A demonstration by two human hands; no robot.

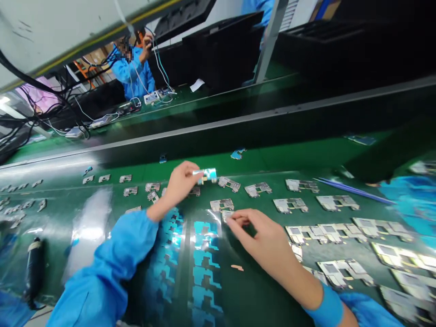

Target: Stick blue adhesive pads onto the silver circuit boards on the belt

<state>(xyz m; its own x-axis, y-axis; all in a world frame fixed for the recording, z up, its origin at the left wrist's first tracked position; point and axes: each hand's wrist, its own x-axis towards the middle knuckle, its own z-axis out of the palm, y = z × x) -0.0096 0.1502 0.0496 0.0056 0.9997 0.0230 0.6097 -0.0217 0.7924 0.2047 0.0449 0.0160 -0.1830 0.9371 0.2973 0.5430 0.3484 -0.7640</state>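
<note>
My left hand [180, 181] is closed in a pinch on a small shiny blue-and-silver piece [206, 174], held just above the green work surface [259, 163]. My right hand [262, 238] lies lower, its fingertips pinched on a small pale piece [227, 215] at the top edge of a clear sheet of blue die-cut stickers [204, 254]. A second sticker sheet [168, 254] lies partly under my left forearm. Rows of small metal frame parts [259, 189] lie around both hands.
More metal parts [384, 227] fill the right side, several smaller ones [127, 179] the left. A thin blue rod [354, 190] lies at right. A black tool [34, 270] rests at lower left. Across the belt a person in blue [134, 72] works among cables.
</note>
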